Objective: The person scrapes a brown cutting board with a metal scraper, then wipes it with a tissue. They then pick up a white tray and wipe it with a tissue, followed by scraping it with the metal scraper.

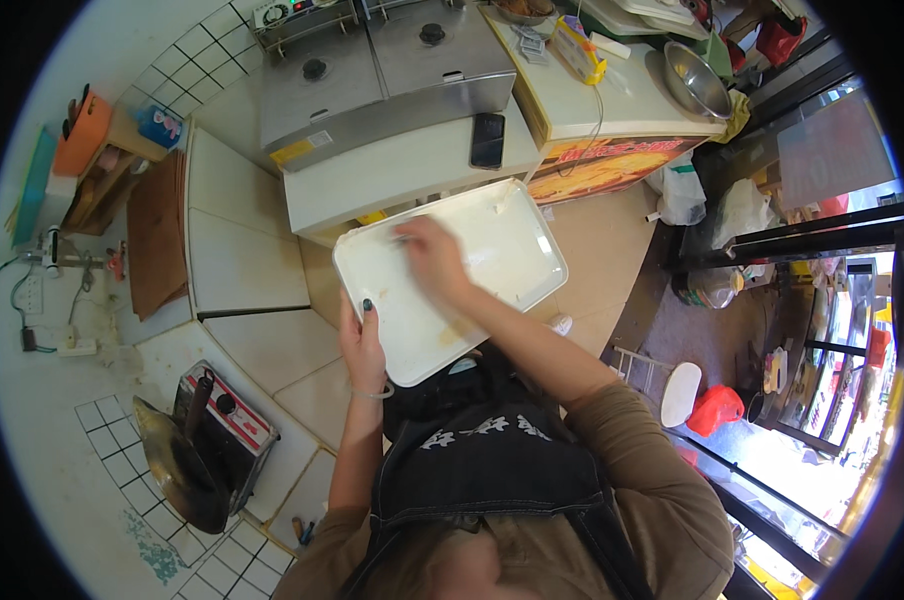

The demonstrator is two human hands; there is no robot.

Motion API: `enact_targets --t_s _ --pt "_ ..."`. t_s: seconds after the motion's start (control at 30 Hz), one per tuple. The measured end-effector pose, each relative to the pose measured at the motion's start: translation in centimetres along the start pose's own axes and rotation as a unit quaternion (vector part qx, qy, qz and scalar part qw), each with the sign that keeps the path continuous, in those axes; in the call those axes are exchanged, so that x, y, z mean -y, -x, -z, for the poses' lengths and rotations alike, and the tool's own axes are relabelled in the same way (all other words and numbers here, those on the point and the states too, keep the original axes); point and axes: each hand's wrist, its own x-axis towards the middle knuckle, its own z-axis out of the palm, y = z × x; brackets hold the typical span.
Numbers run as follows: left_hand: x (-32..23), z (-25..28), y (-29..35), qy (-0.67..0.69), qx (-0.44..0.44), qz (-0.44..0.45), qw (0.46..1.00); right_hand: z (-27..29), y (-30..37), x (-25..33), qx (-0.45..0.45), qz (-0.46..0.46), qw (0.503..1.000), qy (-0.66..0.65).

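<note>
A white rectangular tray [512, 250] is held tilted in front of my apron. Yellowish stains and small bits of residue mark its inside. My left hand [364, 345] grips the tray's left edge, with the thumb over the rim and the other fingers beneath, out of sight. Over the upper left part of the tray is my right hand [435, 258], blurred by motion. Its fingers are closed, and a small greyish thing shows at their tips, too smeared to name.
Beyond the tray, a phone [487, 141] lies on a white ledge before a steel double fryer [392, 70]. A steel bowl [697, 80] stands on the right counter. At left are a wok [177, 465], a portable gas stove [227, 410] and an orange container [80, 133].
</note>
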Motion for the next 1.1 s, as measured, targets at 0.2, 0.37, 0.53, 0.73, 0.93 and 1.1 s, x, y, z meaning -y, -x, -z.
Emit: enact_targets --t_s 0.2,0.37,0.53,0.73,0.93,1.1 --pt "1.1 3.0 -1.7 -0.05 -0.035 -0.032 0.998 -1.9 4.6 6.8 0.18 0.054 0.979 -0.082" --pt "0.8 2.8 -2.4 0.003 -0.084 0.011 0.996 0.1 6.1 5.1 0.323 0.131 0.934 -0.083" --pt "0.3 2.9 -3.0 0.039 -0.117 0.023 0.992 5.0 3.7 0.0 0.285 0.131 0.949 -0.021" --pt "-1.1 2.0 -3.1 0.058 -0.123 0.021 0.991 8.6 0.7 -5.9 0.06 0.001 0.976 0.209" --pt "-0.8 1.3 -3.7 0.053 -0.142 0.017 0.988 2.4 4.2 2.2 0.031 0.045 0.986 0.16" --pt "-0.5 1.8 -3.5 0.037 -0.152 0.024 0.987 3.3 4.2 -1.0 0.175 0.033 0.969 0.173"
